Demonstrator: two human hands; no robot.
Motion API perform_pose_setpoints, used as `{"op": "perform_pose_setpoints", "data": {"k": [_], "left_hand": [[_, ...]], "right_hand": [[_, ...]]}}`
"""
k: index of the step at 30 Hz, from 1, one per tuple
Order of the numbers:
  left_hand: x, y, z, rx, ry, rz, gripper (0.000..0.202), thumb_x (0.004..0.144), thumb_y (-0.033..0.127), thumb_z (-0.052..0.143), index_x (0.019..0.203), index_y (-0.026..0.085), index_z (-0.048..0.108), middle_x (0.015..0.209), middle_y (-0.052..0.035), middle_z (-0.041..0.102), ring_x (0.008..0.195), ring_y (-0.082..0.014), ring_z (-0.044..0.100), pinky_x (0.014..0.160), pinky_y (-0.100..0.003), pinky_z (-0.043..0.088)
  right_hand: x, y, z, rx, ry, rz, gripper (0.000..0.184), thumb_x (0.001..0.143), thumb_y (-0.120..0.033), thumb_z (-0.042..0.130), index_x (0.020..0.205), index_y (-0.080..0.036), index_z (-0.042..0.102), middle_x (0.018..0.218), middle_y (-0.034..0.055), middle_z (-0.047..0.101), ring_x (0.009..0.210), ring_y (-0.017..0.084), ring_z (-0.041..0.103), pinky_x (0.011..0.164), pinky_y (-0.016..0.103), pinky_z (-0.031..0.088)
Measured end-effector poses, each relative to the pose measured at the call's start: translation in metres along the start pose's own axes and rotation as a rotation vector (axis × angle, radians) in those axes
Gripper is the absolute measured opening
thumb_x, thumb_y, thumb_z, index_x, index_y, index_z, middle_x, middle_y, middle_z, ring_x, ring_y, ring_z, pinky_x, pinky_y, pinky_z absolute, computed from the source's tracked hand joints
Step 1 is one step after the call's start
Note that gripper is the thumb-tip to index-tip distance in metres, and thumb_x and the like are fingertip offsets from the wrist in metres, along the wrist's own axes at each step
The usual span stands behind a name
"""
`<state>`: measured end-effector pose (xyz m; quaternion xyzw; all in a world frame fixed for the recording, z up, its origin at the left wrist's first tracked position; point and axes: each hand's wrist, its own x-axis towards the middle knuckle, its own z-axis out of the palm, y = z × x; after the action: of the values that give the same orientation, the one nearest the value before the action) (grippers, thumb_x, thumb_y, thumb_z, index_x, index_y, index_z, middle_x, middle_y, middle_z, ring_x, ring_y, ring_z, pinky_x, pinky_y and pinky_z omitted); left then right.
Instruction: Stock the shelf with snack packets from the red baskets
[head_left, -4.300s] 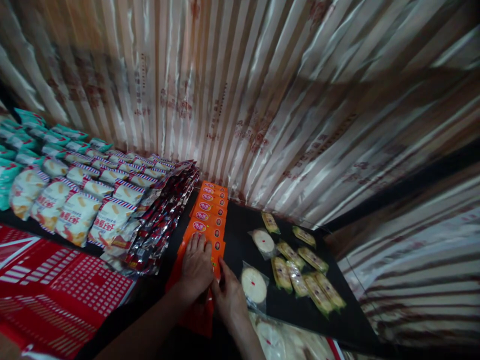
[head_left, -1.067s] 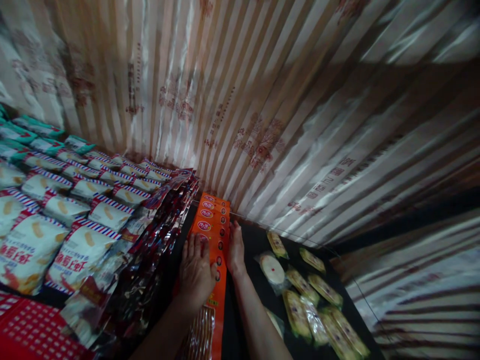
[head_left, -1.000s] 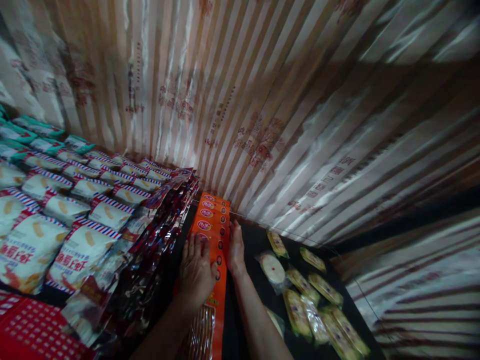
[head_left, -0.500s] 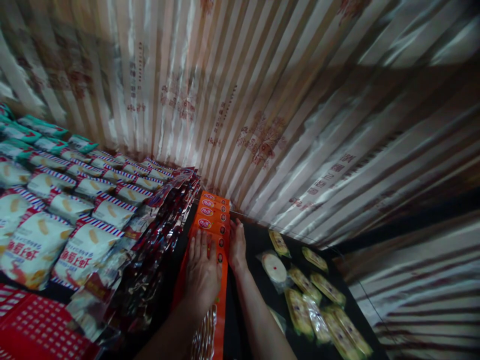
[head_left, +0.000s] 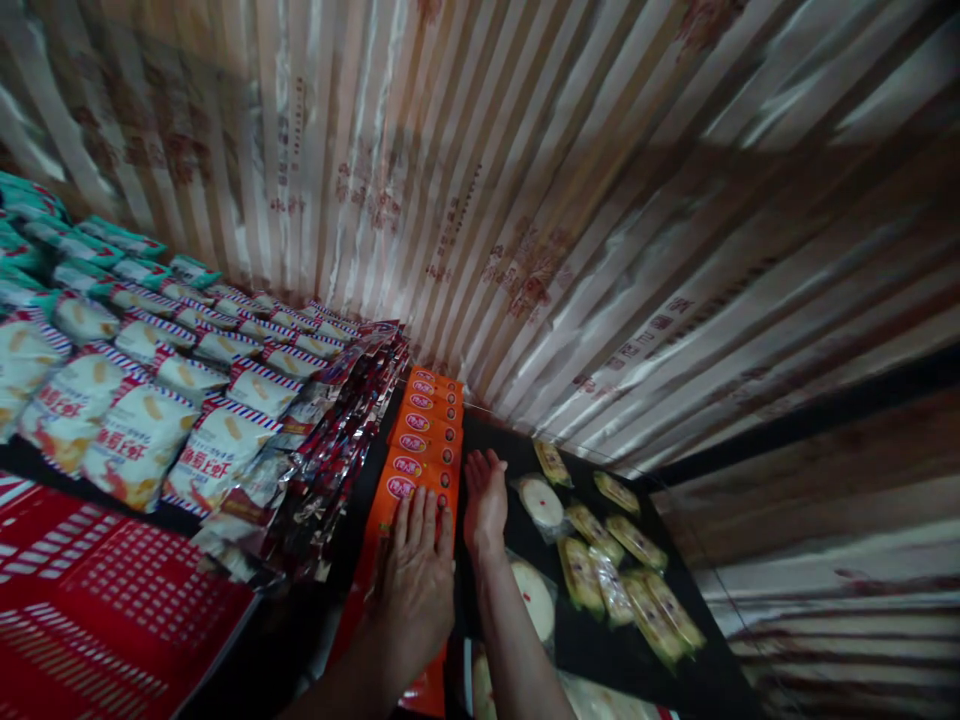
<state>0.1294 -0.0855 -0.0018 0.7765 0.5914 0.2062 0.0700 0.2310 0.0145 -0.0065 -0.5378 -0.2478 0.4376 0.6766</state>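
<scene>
Orange snack packets (head_left: 421, 425) lie overlapping in a long row running back toward the striped sheeting. My left hand (head_left: 420, 570) rests flat on the near part of this row, fingers stretched forward and nothing gripped. Beside the row's right edge, my right hand (head_left: 486, 500) stands on its side with the fingers extended and the palm toward the packets. Whether it touches them I cannot tell. To the right of that forearm are round white cakes in clear wrap (head_left: 541, 503) and several yellow-green wrapped packets (head_left: 636, 542).
On the left, rows of white snack bags (head_left: 140, 440) stand in front of green bags (head_left: 97, 245). Dark red shiny packets (head_left: 352, 430) lie between them and the orange row. A red plastic basket (head_left: 112, 590) sits at lower left. Printed striped sheeting (head_left: 465, 200) hangs behind the black table (head_left: 592, 640).
Both hands have come nearer to me along the orange row, uncovering more packets at its far end. The view has shifted, showing more of the red basket.
</scene>
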Motion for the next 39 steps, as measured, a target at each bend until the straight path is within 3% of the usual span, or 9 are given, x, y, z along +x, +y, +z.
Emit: {"op": "perform_pose_setpoints", "data": {"k": [7, 14, 21, 33, 39], "left_hand": [[0.001, -0.015, -0.01, -0.078, -0.126, -0.028, 0.053, 0.084, 0.032, 0.041, 0.135, 0.018, 0.04, 0.144, -0.0104, 0.034, 0.135, -0.0297, 0.024, 0.109, -0.05, 0.02], [0.004, -0.021, -0.008, -0.078, -0.111, -0.014, 0.053, 0.086, 0.039, 0.039, 0.136, 0.019, 0.039, 0.145, -0.0105, 0.031, 0.136, -0.0282, 0.022, 0.111, -0.048, 0.017], [0.008, -0.027, -0.014, -0.132, -0.186, -0.038, 0.053, 0.087, 0.038, 0.037, 0.136, 0.019, 0.039, 0.146, -0.011, 0.03, 0.136, -0.0284, 0.021, 0.111, -0.048, 0.015], [0.019, -0.031, -0.026, -0.138, -0.157, -0.114, 0.049, 0.081, 0.032, 0.044, 0.128, 0.018, 0.05, 0.14, -0.0122, 0.041, 0.134, -0.0301, 0.027, 0.11, -0.05, 0.018], [0.021, -0.029, -0.027, -0.169, -0.137, -0.127, 0.046, 0.081, 0.025, 0.042, 0.125, 0.016, 0.053, 0.138, -0.0126, 0.044, 0.132, -0.03, 0.03, 0.109, -0.048, 0.024]], "right_hand": [[-0.03, 0.015, -0.011, -0.054, -0.056, -0.035, 0.071, 0.079, -0.063, 0.042, 0.134, -0.017, 0.036, 0.136, 0.0131, 0.046, 0.124, 0.021, 0.044, 0.106, 0.04, 0.031], [-0.033, 0.02, -0.009, -0.084, -0.098, -0.049, 0.071, 0.082, -0.061, 0.039, 0.138, -0.02, 0.03, 0.137, 0.0108, 0.046, 0.123, 0.02, 0.047, 0.103, 0.039, 0.036], [-0.035, 0.022, -0.001, -0.07, -0.078, -0.034, 0.071, 0.081, -0.06, 0.041, 0.138, -0.018, 0.03, 0.137, 0.0114, 0.046, 0.123, 0.02, 0.047, 0.104, 0.038, 0.036], [-0.032, 0.033, 0.006, -0.141, -0.053, -0.047, 0.066, 0.082, -0.061, 0.038, 0.134, -0.02, 0.037, 0.136, 0.0081, 0.047, 0.123, 0.019, 0.046, 0.105, 0.038, 0.033], [-0.026, 0.029, 0.009, -0.071, -0.044, -0.05, 0.069, 0.081, -0.062, 0.04, 0.134, -0.018, 0.036, 0.137, 0.0114, 0.045, 0.123, 0.02, 0.046, 0.105, 0.039, 0.033]]}}
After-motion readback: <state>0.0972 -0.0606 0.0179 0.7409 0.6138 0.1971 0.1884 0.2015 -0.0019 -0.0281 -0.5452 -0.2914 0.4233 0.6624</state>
